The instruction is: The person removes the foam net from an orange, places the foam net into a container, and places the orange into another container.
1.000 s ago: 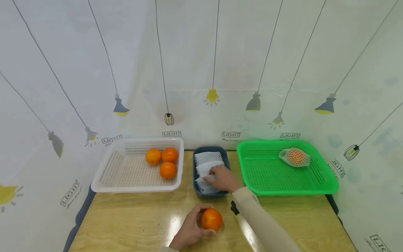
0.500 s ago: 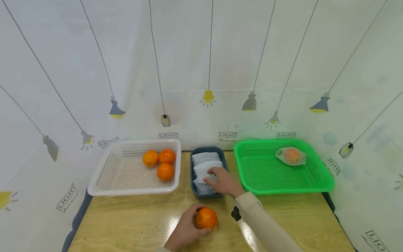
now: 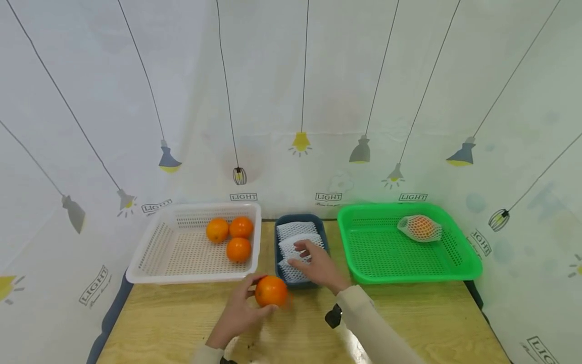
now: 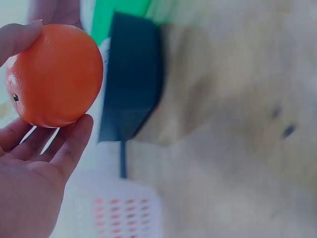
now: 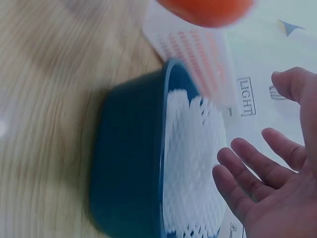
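Observation:
My left hand (image 3: 242, 309) grips an orange (image 3: 271, 291) between thumb and fingers, in front of the small dark blue bin. The left wrist view shows that orange (image 4: 57, 74) raised off the table, thumb on one side and fingers on the other. Over the blue bin (image 5: 131, 153) hovers my right hand (image 3: 320, 265), fingers apart and holding nothing. Inside the bin lie white foam net sleeves (image 3: 300, 245), partly hidden by the right hand in the head view. In the right wrist view the right hand's fingers (image 5: 262, 168) stand clear of the foam nets.
A white basket (image 3: 150, 263) with several oranges (image 3: 238, 249) stands at the back left. At the back right is a green basket (image 3: 382, 278), where a net-wrapped orange (image 3: 420, 228) lies. A patterned curtain (image 3: 273, 76) hangs behind the wooden table (image 3: 173, 323).
The left hand has lifted the orange off the table and moved it left and away from me, towards the bins. The right hand has stayed over the blue bin with little movement.

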`<state>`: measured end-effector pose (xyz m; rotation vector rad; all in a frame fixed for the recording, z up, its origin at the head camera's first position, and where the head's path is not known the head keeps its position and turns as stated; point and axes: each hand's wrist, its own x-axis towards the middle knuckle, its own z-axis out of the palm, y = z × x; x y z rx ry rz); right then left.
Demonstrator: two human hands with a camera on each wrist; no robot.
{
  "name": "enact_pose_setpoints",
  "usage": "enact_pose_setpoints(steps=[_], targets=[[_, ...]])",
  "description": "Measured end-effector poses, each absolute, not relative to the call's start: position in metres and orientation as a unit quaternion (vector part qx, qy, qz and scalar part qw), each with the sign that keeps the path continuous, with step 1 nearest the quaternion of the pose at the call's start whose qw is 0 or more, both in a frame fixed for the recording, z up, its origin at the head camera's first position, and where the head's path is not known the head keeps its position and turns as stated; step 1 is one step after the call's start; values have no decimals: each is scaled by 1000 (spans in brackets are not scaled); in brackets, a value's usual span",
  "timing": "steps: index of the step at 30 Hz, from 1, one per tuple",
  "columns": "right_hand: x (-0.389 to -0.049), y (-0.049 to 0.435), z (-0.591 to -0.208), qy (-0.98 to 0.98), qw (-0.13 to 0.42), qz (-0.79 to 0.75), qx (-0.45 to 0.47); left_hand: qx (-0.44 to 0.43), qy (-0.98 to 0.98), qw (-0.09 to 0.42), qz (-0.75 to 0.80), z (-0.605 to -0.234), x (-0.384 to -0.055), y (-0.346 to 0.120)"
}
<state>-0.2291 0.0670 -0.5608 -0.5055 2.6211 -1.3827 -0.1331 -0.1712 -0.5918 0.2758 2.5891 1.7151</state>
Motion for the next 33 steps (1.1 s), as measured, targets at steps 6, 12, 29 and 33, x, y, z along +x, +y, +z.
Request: enact_pose_setpoints(steps=[6, 12, 29, 33], targets=[[-224, 52, -559, 842, 81, -505, -170, 113, 833, -49, 539, -566, -147, -198], [-220, 36, -565, 816, 108, -548, -150, 111, 853, -88, 502, -546, -166, -228], [-222, -19, -576, 780, 165, -599, -82, 44, 921, -15, 387, -537, -230, -301], [-224, -28, -576, 769, 168, -614, -60, 34, 930, 12, 367, -540, -243, -312]])
